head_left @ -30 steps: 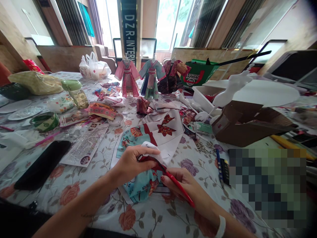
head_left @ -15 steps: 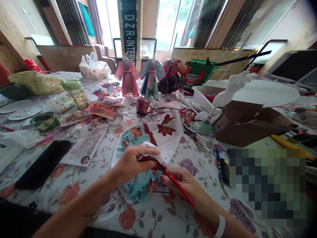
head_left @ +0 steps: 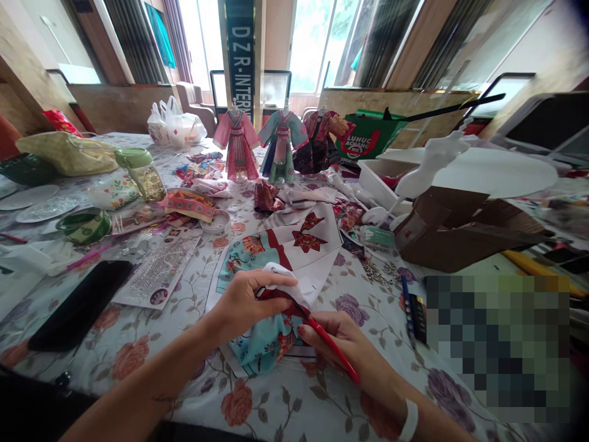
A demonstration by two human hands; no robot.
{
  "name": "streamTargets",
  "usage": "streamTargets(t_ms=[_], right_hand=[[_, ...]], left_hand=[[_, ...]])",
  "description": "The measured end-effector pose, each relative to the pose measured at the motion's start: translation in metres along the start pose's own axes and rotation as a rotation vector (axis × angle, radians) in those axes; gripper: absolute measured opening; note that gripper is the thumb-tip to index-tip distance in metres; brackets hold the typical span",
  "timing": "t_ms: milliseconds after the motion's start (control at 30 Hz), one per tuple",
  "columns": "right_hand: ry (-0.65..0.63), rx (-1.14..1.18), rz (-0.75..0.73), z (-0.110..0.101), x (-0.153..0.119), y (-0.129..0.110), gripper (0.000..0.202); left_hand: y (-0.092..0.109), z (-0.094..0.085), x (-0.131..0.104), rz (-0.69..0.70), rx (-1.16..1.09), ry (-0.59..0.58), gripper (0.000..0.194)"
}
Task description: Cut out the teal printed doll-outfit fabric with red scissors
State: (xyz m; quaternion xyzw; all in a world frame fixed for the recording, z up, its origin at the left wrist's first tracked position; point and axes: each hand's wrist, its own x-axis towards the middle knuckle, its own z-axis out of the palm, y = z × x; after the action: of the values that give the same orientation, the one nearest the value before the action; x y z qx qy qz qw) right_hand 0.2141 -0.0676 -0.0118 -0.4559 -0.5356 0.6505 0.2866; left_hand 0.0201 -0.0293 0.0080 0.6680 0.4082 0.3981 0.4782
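My left hand (head_left: pixel 251 301) pinches a folded part of the printed fabric (head_left: pixel 255 344), which is light blue, red and white and lies partly flat on the table. My right hand (head_left: pixel 340 344) is closed round the red-handled scissors (head_left: pixel 332 348). Their dark blades point up and left to the red part of the fabric, just beside my left fingers; the blade tips are hard to make out. Beyond my hands, the fabric's white section bears a red, star-like pattern (head_left: pixel 309 240).
A black phone (head_left: pixel 80 305) and a sheet of clear beads (head_left: pixel 159 270) lie to the left. Small dresses (head_left: pixel 236 144) stand at the back. On the right are an open cardboard box (head_left: pixel 442 230), a white mannequin (head_left: pixel 430 162) and a blue pen (head_left: pixel 407 307).
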Motion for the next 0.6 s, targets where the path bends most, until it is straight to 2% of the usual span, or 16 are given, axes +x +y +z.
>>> streamTargets(t_ms=[600], right_hand=[[0.04,-0.059,0.036,0.0025,-0.0008,-0.0079,0.051]], left_hand=[[-0.0017,-0.0019,0.0011,-0.013,0.025,-0.002,0.026]])
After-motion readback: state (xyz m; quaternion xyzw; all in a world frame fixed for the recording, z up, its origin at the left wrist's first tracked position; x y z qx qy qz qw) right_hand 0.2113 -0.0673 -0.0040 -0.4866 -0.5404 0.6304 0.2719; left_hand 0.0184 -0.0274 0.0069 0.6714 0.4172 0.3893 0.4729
